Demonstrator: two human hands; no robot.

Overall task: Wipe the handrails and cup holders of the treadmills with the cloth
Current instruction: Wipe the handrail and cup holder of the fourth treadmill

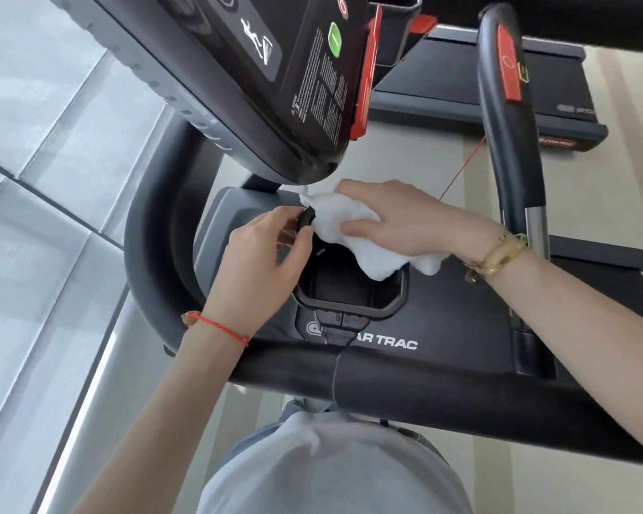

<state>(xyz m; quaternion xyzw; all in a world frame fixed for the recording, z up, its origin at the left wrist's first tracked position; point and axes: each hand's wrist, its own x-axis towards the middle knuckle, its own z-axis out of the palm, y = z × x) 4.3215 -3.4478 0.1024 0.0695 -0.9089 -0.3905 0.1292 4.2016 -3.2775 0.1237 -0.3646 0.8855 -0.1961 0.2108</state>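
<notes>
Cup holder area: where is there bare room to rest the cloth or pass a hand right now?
The bare dark deck right of the cup holder, below the right hand, is free. So is the front handrail. The holder's upper-left rim is crowded: the left hand grips it, the white cloth covers the top, and the console overhangs.

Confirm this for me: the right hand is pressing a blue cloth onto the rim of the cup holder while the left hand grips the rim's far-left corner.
Not quite: the cloth is white, not blue. The head view shows the right hand pressing it onto the rim of the cup holder while the left hand grips the rim's far-left corner.
</notes>
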